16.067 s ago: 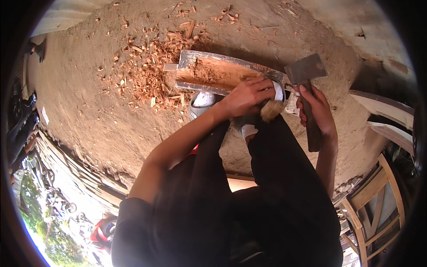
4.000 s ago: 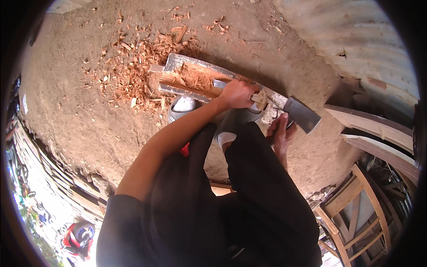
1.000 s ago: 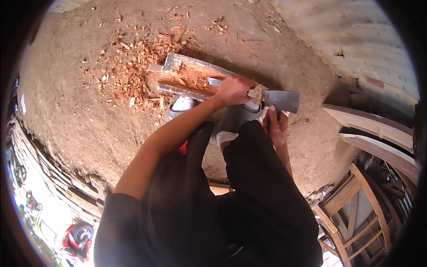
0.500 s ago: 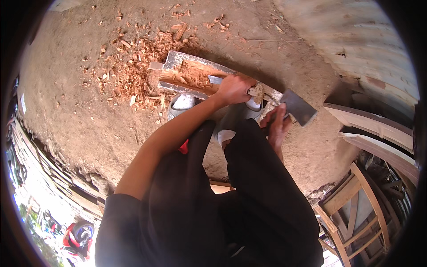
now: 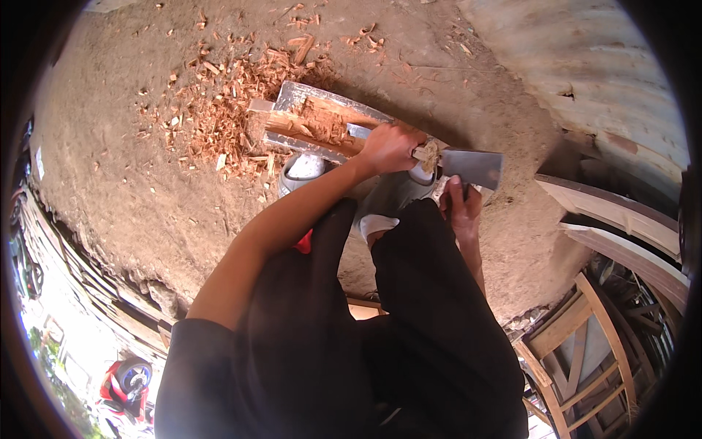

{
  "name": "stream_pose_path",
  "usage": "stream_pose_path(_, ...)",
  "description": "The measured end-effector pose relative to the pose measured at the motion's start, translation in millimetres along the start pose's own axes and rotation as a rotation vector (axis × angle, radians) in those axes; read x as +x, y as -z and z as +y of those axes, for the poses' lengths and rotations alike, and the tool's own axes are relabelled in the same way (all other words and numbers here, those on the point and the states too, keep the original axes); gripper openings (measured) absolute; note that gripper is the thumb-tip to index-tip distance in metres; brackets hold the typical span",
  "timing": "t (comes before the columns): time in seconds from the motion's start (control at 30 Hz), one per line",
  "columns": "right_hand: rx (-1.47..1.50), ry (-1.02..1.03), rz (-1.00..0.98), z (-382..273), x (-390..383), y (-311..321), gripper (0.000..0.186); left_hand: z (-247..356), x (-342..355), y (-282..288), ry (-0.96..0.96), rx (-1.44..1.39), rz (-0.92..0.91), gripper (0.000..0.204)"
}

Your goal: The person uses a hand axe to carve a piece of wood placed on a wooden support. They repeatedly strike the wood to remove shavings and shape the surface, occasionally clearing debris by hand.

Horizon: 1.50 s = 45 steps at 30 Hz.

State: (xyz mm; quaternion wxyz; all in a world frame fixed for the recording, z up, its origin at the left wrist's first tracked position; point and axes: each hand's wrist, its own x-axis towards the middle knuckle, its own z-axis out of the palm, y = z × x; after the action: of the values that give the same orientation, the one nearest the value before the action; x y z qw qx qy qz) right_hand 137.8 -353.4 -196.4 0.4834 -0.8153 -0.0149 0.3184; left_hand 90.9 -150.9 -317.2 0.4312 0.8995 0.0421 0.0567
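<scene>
My left hand [image 5: 393,148] is closed around a chisel, whose metal blade [image 5: 358,131] points left onto a wooden beam [image 5: 300,91]. The chisel's handle end, frayed and pale [image 5: 428,154], sticks out to the right of my fist. Beside that end is the broad grey blade of a cleaver [image 5: 474,168]. My right hand [image 5: 462,206] is closed on the cleaver's grip, which my fingers mostly hide. A rough hollow of bare reddish wood runs along the beam between its grey, worn edges. My shoes [image 5: 306,167] are against the beam's near side.
Wood chips [image 5: 227,102] are heaped on the dirt floor left of the beam. Boards [image 5: 610,205] lean at the right, with a wooden chair-like frame [image 5: 585,344] below them. Corrugated metal sheeting [image 5: 585,66] borders the upper right. A red motorcycle [image 5: 124,388] shows at the lower left.
The cleaver blade has swung up and turned level, closer to the chisel's handle end. My right hand has turned with it and dropped slightly. My left hand keeps its hold on the chisel.
</scene>
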Motion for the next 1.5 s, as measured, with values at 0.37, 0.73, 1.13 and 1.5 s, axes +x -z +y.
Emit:
stream_pose_path(0.37,0.011,-0.075,0.072,-17,-9,-2,0.046,3,3,8,0.011,-0.045,0.039,0.022)
stream_pose_path(0.73,0.111,-0.064,0.091,-20,-10,-2,0.043,6,2,8,0.01,-0.036,0.071,0.022)
stream_pose_path(1.13,-0.051,0.024,0.034,-7,-7,-21,0.043,3,-1,13,-0.022,-0.103,0.076,0.023)
stream_pose_path(1.5,-0.038,0.003,-0.013,-3,-2,-12,0.049,9,1,19,0.009,-0.039,-0.001,0.022)
